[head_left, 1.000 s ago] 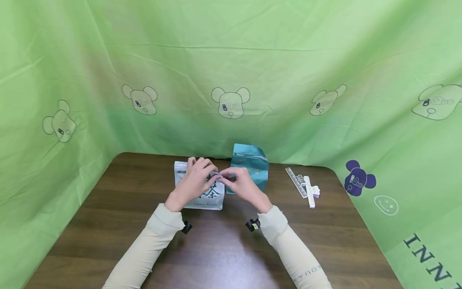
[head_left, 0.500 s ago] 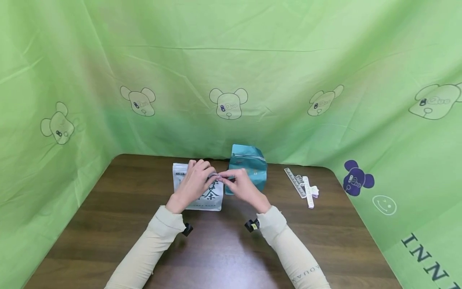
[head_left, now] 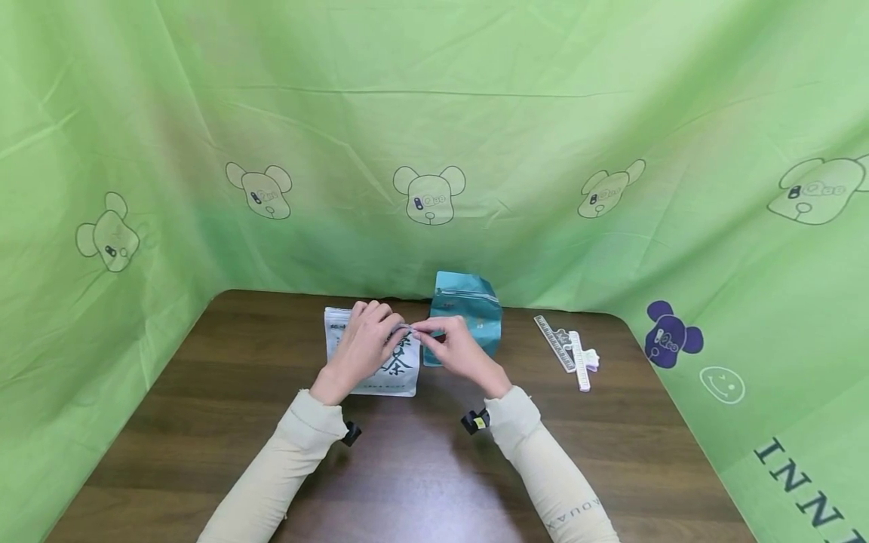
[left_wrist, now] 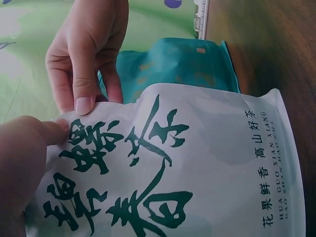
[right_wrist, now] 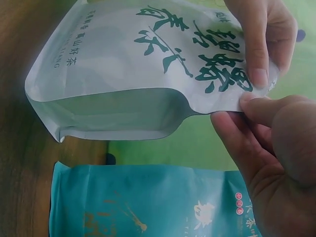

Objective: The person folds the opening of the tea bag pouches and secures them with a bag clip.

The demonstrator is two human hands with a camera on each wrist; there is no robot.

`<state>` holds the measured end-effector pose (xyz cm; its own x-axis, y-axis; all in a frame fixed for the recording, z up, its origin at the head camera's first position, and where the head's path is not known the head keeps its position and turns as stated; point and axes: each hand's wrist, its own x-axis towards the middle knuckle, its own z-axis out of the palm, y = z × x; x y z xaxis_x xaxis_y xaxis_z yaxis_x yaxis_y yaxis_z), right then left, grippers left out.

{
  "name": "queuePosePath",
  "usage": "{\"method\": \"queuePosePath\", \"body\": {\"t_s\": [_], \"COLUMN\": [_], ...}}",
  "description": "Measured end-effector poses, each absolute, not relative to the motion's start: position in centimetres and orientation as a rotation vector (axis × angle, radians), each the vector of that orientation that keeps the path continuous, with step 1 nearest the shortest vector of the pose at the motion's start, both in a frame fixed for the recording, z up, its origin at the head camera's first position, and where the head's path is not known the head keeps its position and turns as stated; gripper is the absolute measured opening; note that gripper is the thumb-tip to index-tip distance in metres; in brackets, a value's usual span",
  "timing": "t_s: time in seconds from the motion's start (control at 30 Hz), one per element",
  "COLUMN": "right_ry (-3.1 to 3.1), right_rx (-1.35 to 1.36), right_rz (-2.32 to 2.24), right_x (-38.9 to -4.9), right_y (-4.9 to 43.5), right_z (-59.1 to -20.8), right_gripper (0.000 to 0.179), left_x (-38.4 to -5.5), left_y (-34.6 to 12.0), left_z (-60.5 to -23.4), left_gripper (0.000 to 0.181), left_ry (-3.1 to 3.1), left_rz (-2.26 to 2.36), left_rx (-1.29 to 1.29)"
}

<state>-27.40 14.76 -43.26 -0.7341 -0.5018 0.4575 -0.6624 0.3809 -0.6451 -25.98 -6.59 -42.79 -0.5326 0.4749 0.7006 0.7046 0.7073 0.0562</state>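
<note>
A white tea pouch with large green characters stands on the brown table, leaning toward me. My left hand pinches the pouch's top edge, thumb in front and fingers behind. My right hand pinches the same top edge at its right corner. In the left wrist view the white tea pouch fills the frame, and the right hand's fingers grip its upper rim. The right wrist view shows the white tea pouch with both hands at its top corner.
A teal pouch stands just behind and to the right of the white one. Two white sealing clips lie at the table's right rear. Green cloth with bear prints walls the table on three sides.
</note>
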Motion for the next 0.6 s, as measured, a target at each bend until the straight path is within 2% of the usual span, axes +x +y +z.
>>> {"method": "queuePosePath", "body": {"t_s": [0.3,0.6], "right_ry": [-2.446,-2.332], "right_rx": [0.894,0.96], "right_rz": [1.356,1.363], "right_x": [-27.3,-27.35], "right_y": [14.47,13.82], "right_z": [-43.47,-43.6], "right_gripper": [0.013,0.017], "left_x": [-25.87,-26.06], "left_y": [-6.9,-6.73], "left_z": [-42.77,-42.82], "left_gripper": [0.007,0.007], "left_ry": [-2.244,-2.248], "left_rz": [-0.441,-0.453], "left_rx": [-0.863,-0.848]}}
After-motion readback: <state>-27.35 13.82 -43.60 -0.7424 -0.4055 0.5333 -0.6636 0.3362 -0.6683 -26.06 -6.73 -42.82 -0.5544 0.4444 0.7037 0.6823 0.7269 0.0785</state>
